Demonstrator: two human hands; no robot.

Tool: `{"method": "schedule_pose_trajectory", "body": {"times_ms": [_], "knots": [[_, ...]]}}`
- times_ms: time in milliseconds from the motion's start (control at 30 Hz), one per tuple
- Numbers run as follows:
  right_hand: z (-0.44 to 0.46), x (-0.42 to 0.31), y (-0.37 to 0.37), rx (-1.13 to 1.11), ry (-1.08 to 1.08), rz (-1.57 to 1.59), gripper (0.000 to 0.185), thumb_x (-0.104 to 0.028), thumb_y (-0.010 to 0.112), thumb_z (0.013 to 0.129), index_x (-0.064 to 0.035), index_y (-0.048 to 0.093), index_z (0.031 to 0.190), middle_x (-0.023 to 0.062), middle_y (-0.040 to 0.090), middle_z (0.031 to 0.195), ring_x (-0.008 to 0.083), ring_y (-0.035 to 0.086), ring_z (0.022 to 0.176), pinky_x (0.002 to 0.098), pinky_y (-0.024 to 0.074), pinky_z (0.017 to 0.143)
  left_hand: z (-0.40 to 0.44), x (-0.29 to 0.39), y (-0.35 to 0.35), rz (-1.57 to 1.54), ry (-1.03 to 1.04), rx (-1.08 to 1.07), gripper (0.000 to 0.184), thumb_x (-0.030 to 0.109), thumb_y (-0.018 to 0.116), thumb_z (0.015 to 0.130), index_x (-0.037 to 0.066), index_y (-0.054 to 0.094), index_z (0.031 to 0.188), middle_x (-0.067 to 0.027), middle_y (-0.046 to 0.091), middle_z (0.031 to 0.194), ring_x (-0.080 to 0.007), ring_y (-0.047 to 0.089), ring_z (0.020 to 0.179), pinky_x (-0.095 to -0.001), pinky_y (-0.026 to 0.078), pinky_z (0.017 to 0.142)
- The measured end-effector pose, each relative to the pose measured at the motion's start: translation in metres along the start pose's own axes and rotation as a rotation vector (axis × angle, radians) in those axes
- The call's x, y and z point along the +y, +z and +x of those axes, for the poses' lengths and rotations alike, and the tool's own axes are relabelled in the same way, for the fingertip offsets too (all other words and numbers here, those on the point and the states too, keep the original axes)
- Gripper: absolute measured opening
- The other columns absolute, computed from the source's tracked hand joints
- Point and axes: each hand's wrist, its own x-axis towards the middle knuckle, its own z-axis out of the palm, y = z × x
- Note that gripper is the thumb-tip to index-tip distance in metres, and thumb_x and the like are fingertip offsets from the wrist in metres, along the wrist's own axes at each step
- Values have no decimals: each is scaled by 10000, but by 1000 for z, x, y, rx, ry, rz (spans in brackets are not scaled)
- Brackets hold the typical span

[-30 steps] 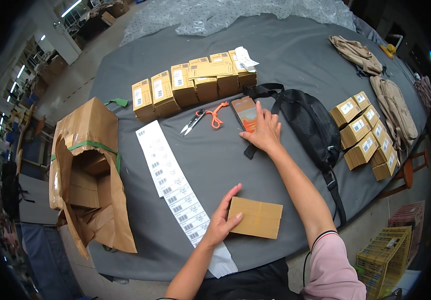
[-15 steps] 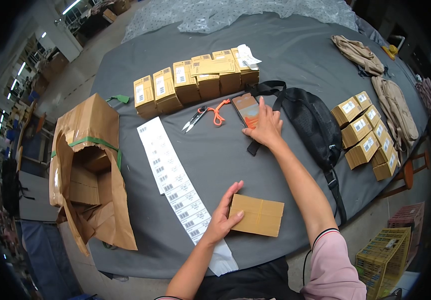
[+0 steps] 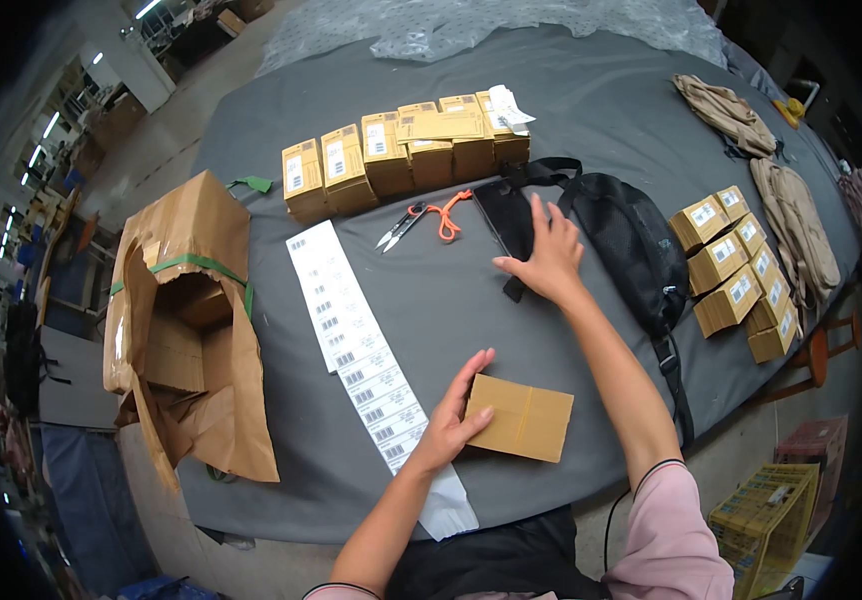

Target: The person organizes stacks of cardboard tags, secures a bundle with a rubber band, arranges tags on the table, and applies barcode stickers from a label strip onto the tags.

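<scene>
My left hand (image 3: 453,420) rests at the left edge of a brown cardboard stack (image 3: 521,418) with a band round it, the thumb on top. My right hand (image 3: 549,250) is spread beside the phone (image 3: 504,215), whose screen is dark, and nothing is in its fingers. Left of the phone lie thread snips (image 3: 401,228) with an orange cord (image 3: 448,217). A long strip of barcode labels (image 3: 356,360) runs down the table, left of my left hand. To the right of my right hand is a black mesh bag (image 3: 631,245).
Labelled card stacks (image 3: 386,155) stand in a row at the back, with more stacks (image 3: 716,255) at the right. An open carton (image 3: 186,225) is at the left. Beige bags (image 3: 796,220) lie at the right edge, plastic sheeting (image 3: 491,25) at the far edge. Yellow crates (image 3: 766,510) stand below right.
The phone's screen has gone from lit to dark. My right hand's fingers have lifted and spread beside it. The camera view has shifted slightly.
</scene>
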Motion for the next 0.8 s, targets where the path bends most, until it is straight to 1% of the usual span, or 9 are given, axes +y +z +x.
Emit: {"method": "schedule_pose_trajectory", "body": {"times_ms": [33, 100, 167, 300, 433, 533, 633, 767, 800], "knots": [[-12, 5, -5, 75, -42, 72, 1104, -470, 797, 597, -150, 203, 1470, 164, 263, 1452, 382, 235, 1313, 523, 249, 1033, 1, -1, 0, -3, -2, 9, 701, 149, 555, 895, 18, 169, 1465, -157, 227, 1513, -245, 191, 1409, -341, 151, 1132], [-50, 14, -28, 157, -194, 240, 935, -383, 765, 687, -110, 283, 1440, 162, 369, 1390, 351, 312, 1275, 465, 275, 1039, 1, -6, -1, 15, 21, 29, 667, 164, 536, 910, 12, 188, 1459, -146, 246, 1509, -239, 207, 1404, -338, 157, 1131], [-104, 10, -66, -124, -220, 578, 885, -321, 760, 692, -70, 320, 1417, 164, 451, 1327, 338, 391, 1220, 411, 302, 1033, 0, -8, 1, 18, 33, 88, 617, 164, 505, 931, 15, 212, 1454, -136, 280, 1496, -230, 236, 1392, -329, 181, 1123], [-179, -8, -90, -298, -542, 221, 981, -309, 813, 603, -55, 318, 1412, 156, 442, 1317, 341, 400, 1206, 412, 331, 1008, 0, -14, 5, -17, 53, 164, 528, 211, 444, 969, 39, 273, 1438, -129, 314, 1479, -219, 274, 1372, -327, 218, 1106], [-191, -18, -79, -313, -492, 150, 1021, -233, 844, 536, -67, 331, 1403, 144, 469, 1231, 338, 447, 1096, 426, 387, 940, 2, -9, 9, -49, 25, 233, 480, 259, 448, 977, 32, 354, 1390, -112, 406, 1418, -192, 381, 1296, -305, 285, 1073], [-189, -16, -78, -273, -528, 67, 994, -234, 828, 542, -57, 346, 1393, 144, 488, 1191, 328, 475, 1036, 414, 408, 912, 5, -9, 10, -301, 28, 361, 516, 295, 455, 972, 14, 335, 1388, -129, 434, 1384, -215, 405, 1280, -332, 297, 1082], [-188, -7, -81, -290, -372, 171, 945, -252, 794, 571, -42, 359, 1382, 161, 504, 1186, 328, 487, 1058, 398, 413, 923, -8, 7, 10, -261, 144, 503, 559, 286, 450, 971, 18, 262, 1423, -155, 365, 1432, -263, 373, 1315, -389, 239, 1116], [-201, 0, -86, -391, -109, 478, 902, -324, 751, 635, -4, 350, 1377, 198, 480, 1287, 312, 455, 1208, 373, 367, 1012, -48, 8, 23, -374, 66, 442, 791, 342, 537, 925, 35, 63, 1478, -138, 256, 1490, -262, 264, 1372, -403, 202, 1129], [-208, -4, -85, -484, 0, 753, 892, -333, 750, 650, -2, 351, 1376, 201, 472, 1297, 302, 449, 1219, 369, 355, 1022, -55, 4, 29, -380, -1, 378, 867, 372, 584, 891, 44, 40, 1482, -125, 252, 1489, -257, 267, 1368, -398, 205, 1126]]}}
